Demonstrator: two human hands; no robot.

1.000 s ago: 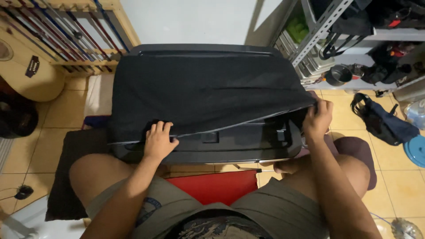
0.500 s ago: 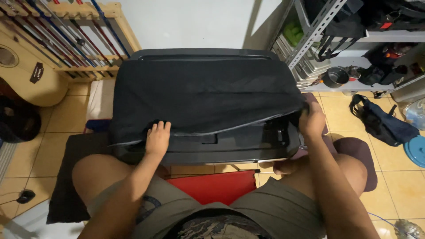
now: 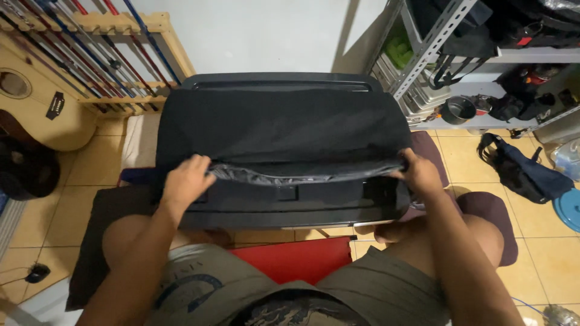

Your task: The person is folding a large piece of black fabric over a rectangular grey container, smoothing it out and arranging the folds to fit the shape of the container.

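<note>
Gripping the front edge of a large black soft case [image 3: 284, 130] on the floor, the left hand [image 3: 186, 179] and right hand [image 3: 420, 174] are now both closed on its flap, lifting it slightly higher than before, exposing grey lining [image 3: 272, 177].

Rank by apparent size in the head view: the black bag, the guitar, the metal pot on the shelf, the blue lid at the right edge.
1. black bag, by far the largest.
2. guitar, partly cut off by the frame.
3. and 4. metal pot and blue lid look alike; the lid is cropped, so no ranking.
</note>
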